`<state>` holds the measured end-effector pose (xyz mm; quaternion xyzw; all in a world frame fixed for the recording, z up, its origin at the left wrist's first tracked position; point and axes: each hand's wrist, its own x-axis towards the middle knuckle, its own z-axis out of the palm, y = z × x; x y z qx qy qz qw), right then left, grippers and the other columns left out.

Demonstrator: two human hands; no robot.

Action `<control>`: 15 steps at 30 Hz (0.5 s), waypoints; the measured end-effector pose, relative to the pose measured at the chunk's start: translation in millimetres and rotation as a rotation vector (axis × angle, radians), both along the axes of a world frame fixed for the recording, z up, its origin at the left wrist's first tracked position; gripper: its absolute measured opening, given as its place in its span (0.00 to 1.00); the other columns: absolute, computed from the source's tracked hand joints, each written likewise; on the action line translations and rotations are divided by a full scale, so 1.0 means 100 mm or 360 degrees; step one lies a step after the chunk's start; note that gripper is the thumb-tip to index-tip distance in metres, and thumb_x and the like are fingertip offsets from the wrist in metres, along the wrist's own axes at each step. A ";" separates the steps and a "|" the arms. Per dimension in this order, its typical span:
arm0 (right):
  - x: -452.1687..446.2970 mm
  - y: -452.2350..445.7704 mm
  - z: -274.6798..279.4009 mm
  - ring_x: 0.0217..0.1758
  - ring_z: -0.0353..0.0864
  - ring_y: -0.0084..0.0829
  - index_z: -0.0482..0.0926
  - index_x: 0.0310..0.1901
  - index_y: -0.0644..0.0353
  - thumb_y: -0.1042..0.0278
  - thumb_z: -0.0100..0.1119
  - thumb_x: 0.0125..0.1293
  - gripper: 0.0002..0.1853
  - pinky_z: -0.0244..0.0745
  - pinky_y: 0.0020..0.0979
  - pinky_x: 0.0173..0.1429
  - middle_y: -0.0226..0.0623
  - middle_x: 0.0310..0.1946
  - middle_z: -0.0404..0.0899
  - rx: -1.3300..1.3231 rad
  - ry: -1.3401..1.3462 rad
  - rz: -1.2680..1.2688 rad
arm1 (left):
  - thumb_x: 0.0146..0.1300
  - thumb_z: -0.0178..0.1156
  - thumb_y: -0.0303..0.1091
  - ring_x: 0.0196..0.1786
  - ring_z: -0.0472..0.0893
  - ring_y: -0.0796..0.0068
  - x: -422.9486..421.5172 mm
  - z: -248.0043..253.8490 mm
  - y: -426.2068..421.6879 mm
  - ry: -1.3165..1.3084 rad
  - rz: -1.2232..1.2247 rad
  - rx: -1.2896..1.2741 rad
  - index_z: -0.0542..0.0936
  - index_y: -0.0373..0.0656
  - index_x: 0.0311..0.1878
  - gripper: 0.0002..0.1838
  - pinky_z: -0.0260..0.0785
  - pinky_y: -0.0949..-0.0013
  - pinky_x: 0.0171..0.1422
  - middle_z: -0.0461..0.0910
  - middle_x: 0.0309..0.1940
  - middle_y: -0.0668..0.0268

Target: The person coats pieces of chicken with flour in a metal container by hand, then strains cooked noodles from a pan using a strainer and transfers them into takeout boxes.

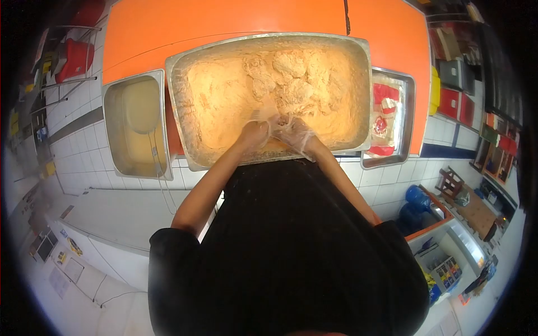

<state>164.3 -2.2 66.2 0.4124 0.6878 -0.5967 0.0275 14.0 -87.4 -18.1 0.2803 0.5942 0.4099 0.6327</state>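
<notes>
A large metal tray [178, 129] holds a bed of pale yellow-orange flour [216, 92]. Several lumpy flour-coated pieces [294, 92], perhaps meat, lie in its middle and far part. My left hand [256, 133] and my right hand [295, 136] meet over the near side of the flour, both in loose clear plastic gloves. Their fingers are drawn together close to each other. A small darker bit shows between the fingertips, but glove folds and blur hide what they hold.
To the left, a metal pan [109, 112] of pale liquid holds a strainer [142, 106], its handle over the near rim. At right, another metal tray [412, 101] contains a red-and-white packet [385, 115]. Beneath is an orange tabletop [235, 19]. A white counter [123, 218] stands behind my left side.
</notes>
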 end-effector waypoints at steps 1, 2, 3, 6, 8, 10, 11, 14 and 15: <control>0.04 -0.02 0.06 0.47 0.80 0.51 0.79 0.47 0.64 0.65 0.52 0.63 0.15 0.76 0.41 0.49 0.55 0.43 0.81 -0.0247 0.0304 -0.0190 | 0.68 0.54 0.46 0.40 0.80 0.66 -0.07 0.10 0.03 -0.0079 -0.0001 -0.0190 0.79 0.38 0.46 0.19 0.71 0.65 0.48 0.81 0.39 0.55; 0.09 0.00 0.10 0.44 0.81 0.50 0.79 0.44 0.64 0.66 0.53 0.62 0.13 0.76 0.41 0.47 0.54 0.41 0.81 -0.0133 0.0148 -0.0156 | 0.68 0.54 0.44 0.41 0.80 0.64 -0.16 0.21 0.06 -0.0153 0.0006 -0.0381 0.79 0.38 0.48 0.18 0.71 0.65 0.50 0.81 0.40 0.55; 0.16 0.05 0.13 0.42 0.82 0.49 0.80 0.42 0.65 0.66 0.54 0.62 0.12 0.77 0.41 0.46 0.53 0.39 0.82 -0.0019 -0.0005 -0.0115 | 0.68 0.54 0.42 0.41 0.80 0.62 -0.26 0.31 0.09 -0.0225 0.0019 -0.0571 0.79 0.39 0.50 0.17 0.71 0.64 0.52 0.81 0.40 0.54; 0.59 0.14 0.00 0.39 0.83 0.47 0.81 0.37 0.65 0.64 0.53 0.63 0.12 0.77 0.41 0.42 0.53 0.37 0.82 0.0790 -0.0440 0.0447 | 0.66 0.54 0.39 0.46 0.80 0.57 -0.45 0.38 0.04 0.1545 -0.0473 0.0308 0.78 0.40 0.52 0.16 0.70 0.59 0.55 0.81 0.43 0.54; 0.64 0.18 -0.06 0.40 0.83 0.47 0.81 0.35 0.64 0.62 0.51 0.64 0.14 0.77 0.42 0.41 0.53 0.37 0.82 0.0871 -0.0844 0.0560 | 0.66 0.52 0.38 0.50 0.79 0.54 -0.53 0.82 0.16 0.1660 -0.0700 0.0252 0.78 0.41 0.53 0.16 0.69 0.57 0.56 0.81 0.47 0.53; 0.48 0.21 -0.25 0.44 0.82 0.46 0.84 0.34 0.62 0.61 0.49 0.65 0.16 0.74 0.46 0.45 0.49 0.38 0.82 0.0547 -0.1212 0.0334 | 0.66 0.51 0.37 0.52 0.78 0.51 -0.55 0.92 0.10 0.1711 -0.0820 0.0448 0.78 0.41 0.53 0.16 0.68 0.55 0.58 0.80 0.49 0.51; 0.44 0.14 -0.38 0.46 0.81 0.45 0.84 0.35 0.62 0.61 0.50 0.64 0.16 0.73 0.48 0.46 0.48 0.39 0.83 0.0677 -0.1241 0.0589 | 0.66 0.51 0.36 0.53 0.77 0.50 -0.56 0.78 -0.04 0.1700 -0.0816 0.0667 0.78 0.40 0.52 0.16 0.68 0.55 0.58 0.79 0.50 0.50; 0.09 -0.06 -0.43 0.48 0.81 0.46 0.85 0.37 0.63 0.60 0.51 0.64 0.16 0.70 0.52 0.49 0.47 0.41 0.83 0.0938 -0.1297 0.1147 | 0.65 0.49 0.35 0.53 0.77 0.47 -0.70 0.63 -0.23 0.1485 -0.0560 0.0661 0.77 0.37 0.52 0.17 0.68 0.55 0.59 0.78 0.51 0.45; -0.06 -0.14 -0.39 0.48 0.81 0.47 0.85 0.38 0.63 0.58 0.50 0.64 0.18 0.69 0.54 0.50 0.47 0.41 0.83 0.0939 -0.1323 0.1173 | 0.65 0.49 0.35 0.53 0.77 0.46 -0.78 0.60 -0.29 0.1384 -0.0444 0.0553 0.77 0.37 0.51 0.17 0.67 0.55 0.59 0.77 0.51 0.44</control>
